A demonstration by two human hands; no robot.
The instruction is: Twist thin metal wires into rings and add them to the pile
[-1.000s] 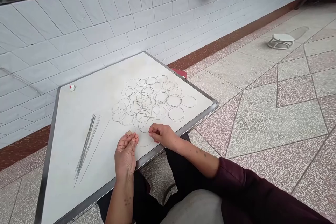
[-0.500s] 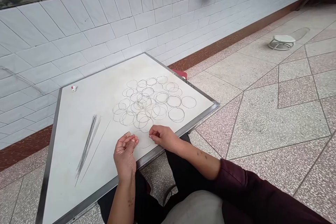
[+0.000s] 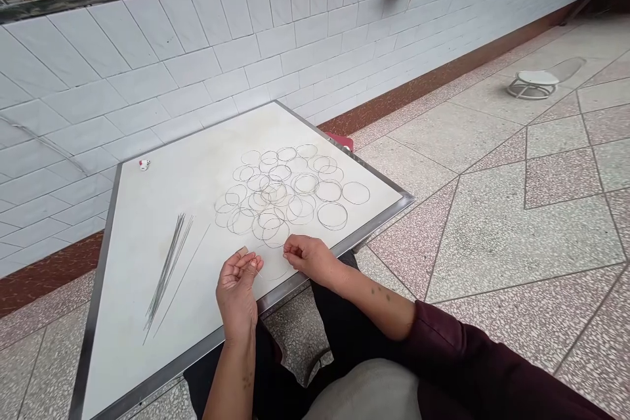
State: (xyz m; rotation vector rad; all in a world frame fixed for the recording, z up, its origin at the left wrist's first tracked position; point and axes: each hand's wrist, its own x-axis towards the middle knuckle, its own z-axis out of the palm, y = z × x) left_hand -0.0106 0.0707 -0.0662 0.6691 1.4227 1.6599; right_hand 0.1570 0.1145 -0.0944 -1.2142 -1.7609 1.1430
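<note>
Thin wire rings, several of them overlapping, lie on the white table. Near the front edge, my left hand pinches a thin curved wire between thumb and fingers. To its right, my right hand is closed, its fingertips pinched at the other side of the same wire loop. The faint loop curves between the two hands, just above the table. Straight thin wires lie in a narrow bundle left of my left hand, with a single one beside them.
A small white and red object sits at the table's back left corner. Behind the table is a tiled wall. Something red shows past the right edge. A low round chair stands on the floor.
The camera view has shifted slightly, so the table and wall sit a little further right. Both hands keep nearly the same pose around the wire.
</note>
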